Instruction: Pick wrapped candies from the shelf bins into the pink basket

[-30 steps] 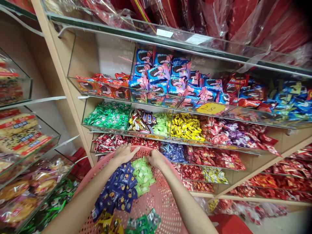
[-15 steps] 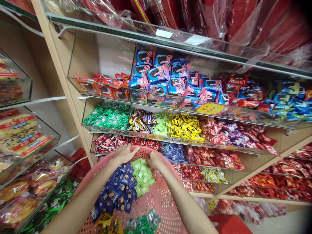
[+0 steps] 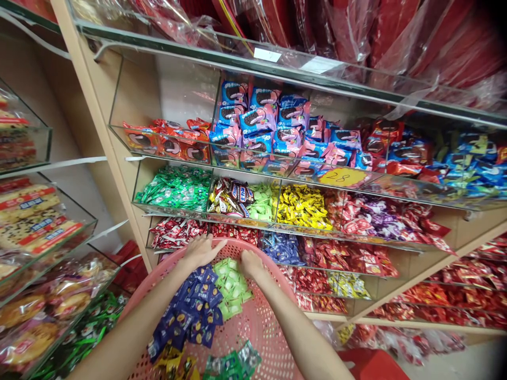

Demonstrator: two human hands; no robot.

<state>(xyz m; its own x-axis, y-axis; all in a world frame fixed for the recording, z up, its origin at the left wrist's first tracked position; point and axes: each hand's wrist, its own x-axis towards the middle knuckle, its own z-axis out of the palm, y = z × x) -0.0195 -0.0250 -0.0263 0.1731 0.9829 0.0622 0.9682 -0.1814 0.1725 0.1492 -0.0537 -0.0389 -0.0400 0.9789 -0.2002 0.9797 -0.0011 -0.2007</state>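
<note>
A pink perforated plastic basket (image 3: 269, 322) is in front of me below the shelves. My left hand (image 3: 199, 250) is closed over its far rim, fingers going over the edge and thumb stretched along the inside. My right hand (image 3: 251, 263) is curled into a fist at the far rim, a little to the right; its fingertips are hidden. Inside the basket lie dark blue candy packets (image 3: 194, 306) under my left forearm and light green packets (image 3: 232, 285) beside my right hand. Green wrapped candies (image 3: 233, 364) and gold-yellow ones (image 3: 174, 363) lie nearer to me.
Clear-fronted shelf bins ahead hold green candies (image 3: 174, 187), yellow candies (image 3: 303, 206) and blue-pink cookie packs (image 3: 257, 119). A yellow price tag (image 3: 343, 176) reads 28. Packaged pastries (image 3: 31, 211) stand left. A red object (image 3: 374, 364) is at lower right.
</note>
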